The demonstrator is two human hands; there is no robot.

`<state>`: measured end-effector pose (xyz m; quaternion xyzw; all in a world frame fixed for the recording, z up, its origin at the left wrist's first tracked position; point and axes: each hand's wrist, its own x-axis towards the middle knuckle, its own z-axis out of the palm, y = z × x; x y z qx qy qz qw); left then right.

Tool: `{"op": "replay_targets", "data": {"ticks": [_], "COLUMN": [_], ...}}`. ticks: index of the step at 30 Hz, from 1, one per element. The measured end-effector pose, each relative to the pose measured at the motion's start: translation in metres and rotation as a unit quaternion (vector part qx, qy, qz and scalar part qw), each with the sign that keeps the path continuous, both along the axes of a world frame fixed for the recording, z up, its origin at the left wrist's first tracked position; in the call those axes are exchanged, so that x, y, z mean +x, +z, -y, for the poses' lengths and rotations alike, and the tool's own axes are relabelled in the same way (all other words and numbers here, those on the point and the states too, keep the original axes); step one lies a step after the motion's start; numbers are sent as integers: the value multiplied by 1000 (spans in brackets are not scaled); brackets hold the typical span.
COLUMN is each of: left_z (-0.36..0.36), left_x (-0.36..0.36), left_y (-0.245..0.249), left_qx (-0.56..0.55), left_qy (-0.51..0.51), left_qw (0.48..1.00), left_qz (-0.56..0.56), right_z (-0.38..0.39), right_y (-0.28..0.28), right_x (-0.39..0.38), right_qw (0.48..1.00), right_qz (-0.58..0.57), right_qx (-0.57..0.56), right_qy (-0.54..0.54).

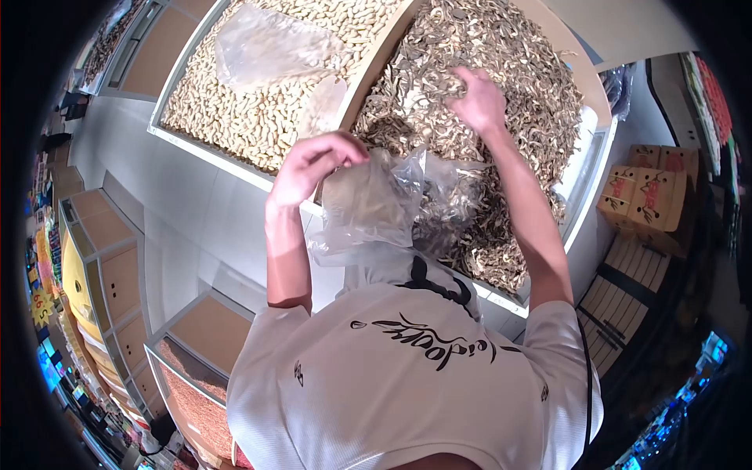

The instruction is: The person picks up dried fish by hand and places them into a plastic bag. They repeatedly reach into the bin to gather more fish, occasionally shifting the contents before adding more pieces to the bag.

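Observation:
My left hand (317, 163) is over the front edge of the bin, its fingers curled at the top of a clear plastic bag (372, 204). The bag hangs over the bin's front rim, and what the fingers pinch is hard to make out. My right hand (478, 98) reaches onto a heap of dried, sliced brown-and-cream pieces (517, 55), thumb and fingers apart. Part of the clear plastic lies on the near side of that heap. Left of a wooden divider (380, 66) lie unshelled peanuts (227, 117), with another clear bag (270, 47) on top.
Cardboard boxes (646, 192) stand at the right, beside a slatted crate (627, 290). A bin of small reddish goods (196, 399) is at the lower left, below other display cabinets (113, 274). A white rim (211, 163) borders the near side of the peanuts.

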<state>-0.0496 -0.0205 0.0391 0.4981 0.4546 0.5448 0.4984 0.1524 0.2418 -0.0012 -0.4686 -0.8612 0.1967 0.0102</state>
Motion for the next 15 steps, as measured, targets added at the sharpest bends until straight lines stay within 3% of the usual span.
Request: {"op": "replay_targets", "data": {"ticks": [2, 4, 6, 9, 12, 15], "left_z": [-22, -47, -74, -105, -122, -138], "left_x": [6, 24, 39, 72, 87, 74], "left_y": [9, 33, 29, 18, -20, -71], "left_qx": [-57, -117, -171, -232, -210, -134], "left_qy": [0, -67, -135, -226, -259, -264], "left_qw": [995, 953, 857, 714, 694, 717], "left_qz": [-77, -272, -467, -621, -638, -631], "right_z": [-10, -18, -14, -14, -8, 11], "right_y": [-1, 1, 15, 10, -6, -1], "right_x": [22, 48, 70, 102, 138, 163], "right_qw": [999, 996, 994, 987, 976, 962], "right_qz": [-21, -37, -40, -90, -147, -174], "right_qx": [29, 70, 62, 89, 108, 25], "right_qy": [-23, -47, -80, -101, -122, -207]}}
